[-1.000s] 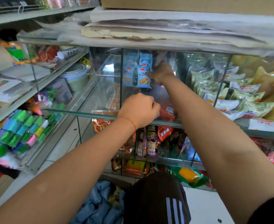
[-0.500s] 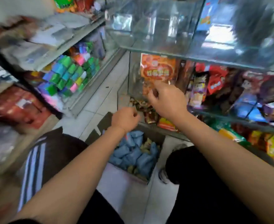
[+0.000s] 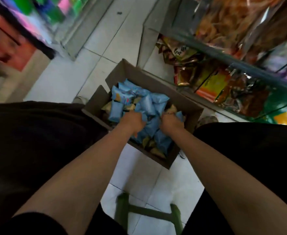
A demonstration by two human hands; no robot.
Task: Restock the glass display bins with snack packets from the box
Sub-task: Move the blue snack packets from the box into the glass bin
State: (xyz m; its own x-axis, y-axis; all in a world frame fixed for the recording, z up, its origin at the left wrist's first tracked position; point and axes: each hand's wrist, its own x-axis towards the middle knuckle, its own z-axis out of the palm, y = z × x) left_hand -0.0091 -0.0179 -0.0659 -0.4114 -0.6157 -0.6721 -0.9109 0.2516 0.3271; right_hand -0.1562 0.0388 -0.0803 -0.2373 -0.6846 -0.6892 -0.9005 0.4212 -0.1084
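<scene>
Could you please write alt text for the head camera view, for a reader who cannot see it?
Both hands, left and right, dig into blue snack packets in an open cardboard box on the tiled floor, beside glass display bins of snacks.

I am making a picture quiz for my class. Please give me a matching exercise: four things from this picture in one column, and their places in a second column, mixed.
Things:
1. blue snack packets
2. cardboard box
3. green stool
4. left hand

Places:
A. on the tiled floor, beside the glass shelves
B. below the forearms, at the bottom edge
C. heaped inside the box
D. down among the packets

Pairs: 1-C, 2-A, 3-B, 4-D
</scene>
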